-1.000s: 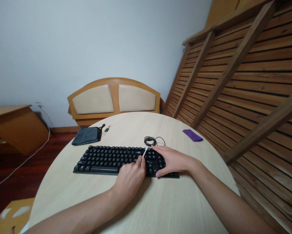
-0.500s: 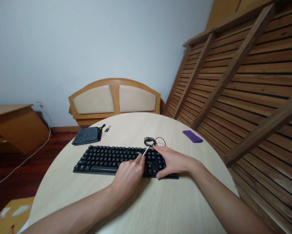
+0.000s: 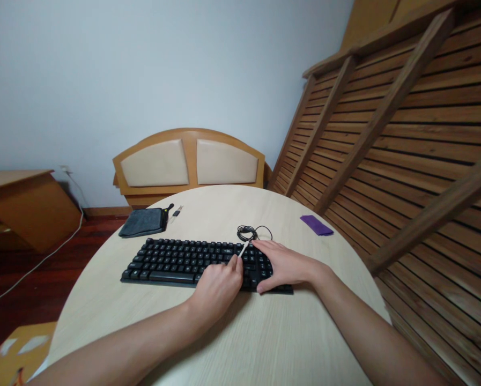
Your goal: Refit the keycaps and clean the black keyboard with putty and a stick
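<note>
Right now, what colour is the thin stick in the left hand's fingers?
White. The thin stick shows best in the head view, against the black keyboard.

A round table (image 3: 276, 338) with a pale wood-grain top carries a black keyboard (image 3: 171, 261), its near edge roughly facing the wearer, and a coil of thin black cable (image 3: 246, 238) just behind it. Toward the far left lie a dark grey cloth (image 3: 142, 222) and a small black object (image 3: 176, 213); a purple cloth (image 3: 316, 225) lies near the right edge.

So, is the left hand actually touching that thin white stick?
Touching: the head view shows the left hand gripping the white stick in its fingers, the far end sticking out beyond them.
</note>
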Demonstrator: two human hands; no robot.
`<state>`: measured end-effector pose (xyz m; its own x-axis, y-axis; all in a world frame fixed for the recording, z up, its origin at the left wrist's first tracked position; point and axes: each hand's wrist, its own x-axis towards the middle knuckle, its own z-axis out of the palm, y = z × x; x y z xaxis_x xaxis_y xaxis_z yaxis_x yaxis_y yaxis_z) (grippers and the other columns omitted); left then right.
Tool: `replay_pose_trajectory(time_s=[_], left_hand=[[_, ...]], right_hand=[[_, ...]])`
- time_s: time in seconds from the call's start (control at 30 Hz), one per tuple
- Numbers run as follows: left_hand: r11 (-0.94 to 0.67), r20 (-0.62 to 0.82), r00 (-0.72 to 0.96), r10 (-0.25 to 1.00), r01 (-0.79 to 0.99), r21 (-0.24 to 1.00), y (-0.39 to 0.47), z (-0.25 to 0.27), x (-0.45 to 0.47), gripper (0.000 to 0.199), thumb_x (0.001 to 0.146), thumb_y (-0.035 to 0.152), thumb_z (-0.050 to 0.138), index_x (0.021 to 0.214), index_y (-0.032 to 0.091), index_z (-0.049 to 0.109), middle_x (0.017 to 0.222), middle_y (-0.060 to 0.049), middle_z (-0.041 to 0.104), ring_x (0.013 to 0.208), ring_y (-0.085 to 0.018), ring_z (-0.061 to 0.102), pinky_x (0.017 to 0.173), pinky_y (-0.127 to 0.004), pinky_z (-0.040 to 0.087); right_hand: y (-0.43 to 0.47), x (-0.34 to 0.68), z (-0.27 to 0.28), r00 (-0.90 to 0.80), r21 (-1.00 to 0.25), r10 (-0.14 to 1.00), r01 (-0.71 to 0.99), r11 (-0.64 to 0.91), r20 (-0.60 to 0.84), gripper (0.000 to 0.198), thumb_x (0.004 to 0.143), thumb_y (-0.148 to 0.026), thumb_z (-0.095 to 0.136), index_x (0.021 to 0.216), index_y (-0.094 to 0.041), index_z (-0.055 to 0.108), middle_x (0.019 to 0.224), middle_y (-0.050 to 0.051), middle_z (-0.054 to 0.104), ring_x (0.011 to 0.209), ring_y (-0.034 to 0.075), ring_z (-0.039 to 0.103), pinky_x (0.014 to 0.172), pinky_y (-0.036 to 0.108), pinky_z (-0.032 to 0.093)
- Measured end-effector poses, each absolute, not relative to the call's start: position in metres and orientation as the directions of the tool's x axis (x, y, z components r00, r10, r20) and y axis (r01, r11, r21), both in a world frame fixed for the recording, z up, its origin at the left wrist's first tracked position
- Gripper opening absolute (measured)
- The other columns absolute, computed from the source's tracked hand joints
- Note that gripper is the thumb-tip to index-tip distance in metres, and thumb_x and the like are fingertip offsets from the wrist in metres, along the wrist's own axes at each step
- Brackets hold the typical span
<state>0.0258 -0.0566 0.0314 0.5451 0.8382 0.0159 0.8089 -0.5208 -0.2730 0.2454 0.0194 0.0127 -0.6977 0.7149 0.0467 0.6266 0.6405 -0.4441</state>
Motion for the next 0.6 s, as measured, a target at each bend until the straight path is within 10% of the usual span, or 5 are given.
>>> replay_pose_trajectory(time_s=[0.4, 0.6], left_hand=[[-0.620, 0.374, 0.563, 0.737, 0.783, 0.041, -0.020, 0.027, -0.034, 0.042, 0.090, 0.006, 0.045, 0.121, 0.019, 0.069, 0.109, -0.008, 0.076, 0.090, -0.022, 0.073, 0.074, -0.032, 0.057], [-0.650, 0.334, 0.577, 0.746, 0.741, 0.170, 0.012, 0.042, -0.086, 0.035, 0.098, 0.022, 0.042, 0.116, 0.021, 0.073, 0.116, -0.007, 0.073, 0.104, -0.023, 0.068, 0.090, -0.036, 0.052]], right_hand=[[0.029, 0.266, 0.012, -0.651, -0.468, 0.758, 0.685, 0.558, -0.049, 0.117, 0.057, -0.061, 0.084, 0.155, -0.019, 0.034, 0.155, 0.017, 0.039, 0.141, 0.038, 0.036, 0.117, 0.054, 0.030], [0.034, 0.304, 0.019, -0.590, -0.485, 0.802, 0.731, 0.481, -0.094, 0.118, 0.056, -0.050, 0.087, 0.156, -0.024, 0.032, 0.153, 0.013, 0.042, 0.140, 0.040, 0.036, 0.117, 0.057, 0.028]])
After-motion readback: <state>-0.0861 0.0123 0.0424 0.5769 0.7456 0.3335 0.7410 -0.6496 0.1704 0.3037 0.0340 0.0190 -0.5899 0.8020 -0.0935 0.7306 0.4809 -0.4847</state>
